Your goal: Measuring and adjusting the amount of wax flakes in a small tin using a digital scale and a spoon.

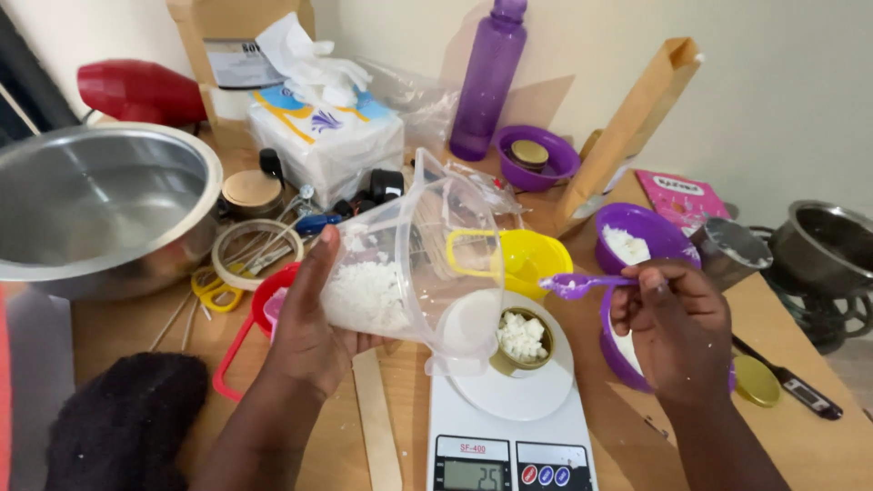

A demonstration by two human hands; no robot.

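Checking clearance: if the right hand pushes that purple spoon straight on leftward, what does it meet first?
Probably the tilted clear plastic jug held by the left hand; the right hand's purple plastic spoon tip sits just short of it. Depth unclear.

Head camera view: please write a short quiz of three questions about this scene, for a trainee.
1. True or false: the left hand holds the clear plastic jug tilted toward the small tin.
2. What does the right hand hold? A) scissors B) a purple spoon C) a thermometer
3. Fill in: the small tin stands on a white kitchen ____.

Key: 1 true. 2 B. 3 scale. The tin already holds white flakes, and more flakes lie inside the jug.
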